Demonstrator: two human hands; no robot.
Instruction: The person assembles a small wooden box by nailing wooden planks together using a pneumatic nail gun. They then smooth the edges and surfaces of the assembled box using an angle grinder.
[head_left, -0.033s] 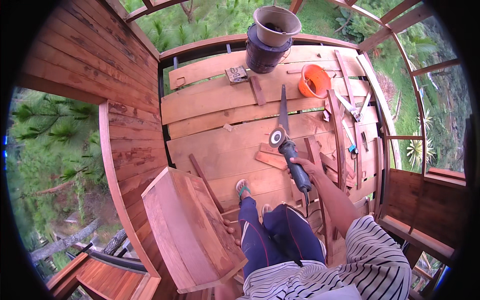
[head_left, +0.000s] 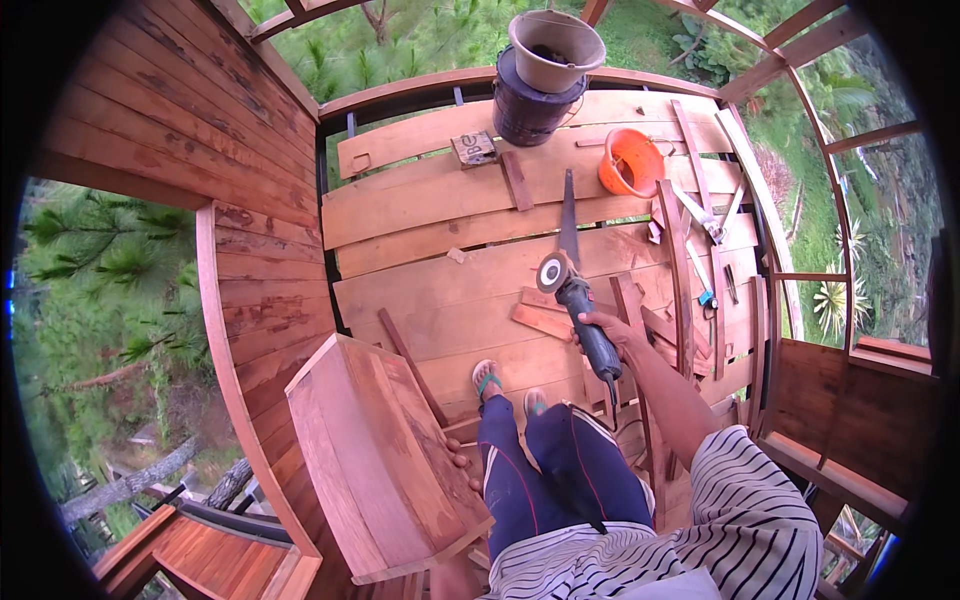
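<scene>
An angle grinder (head_left: 597, 345) with a black-grey body and a round disc (head_left: 551, 271) is in my right hand (head_left: 607, 330), fingers wrapped around its body. Its cord hangs from the rear end. My left hand (head_left: 462, 458) grips the side of a wooden box (head_left: 400, 450) made of reddish planks. Only the fingertips show at the box's right edge; the palm is hidden. The box is tilted beside my left leg. Beyond the grinder's disc, a handsaw (head_left: 568, 215) lies on the floor planks, its handle hidden.
An orange bucket (head_left: 612, 172) and a dark bucket (head_left: 522, 115) with a grey one (head_left: 555, 62) on top stand at the back. Loose wood strips (head_left: 676, 280) and tools lie at right. Gaps run between floor planks (head_left: 400, 295). A plank wall (head_left: 255, 300) rises at left.
My right foot has come further into view, forward beside the left one. The grinder and box are held in almost the same places.
</scene>
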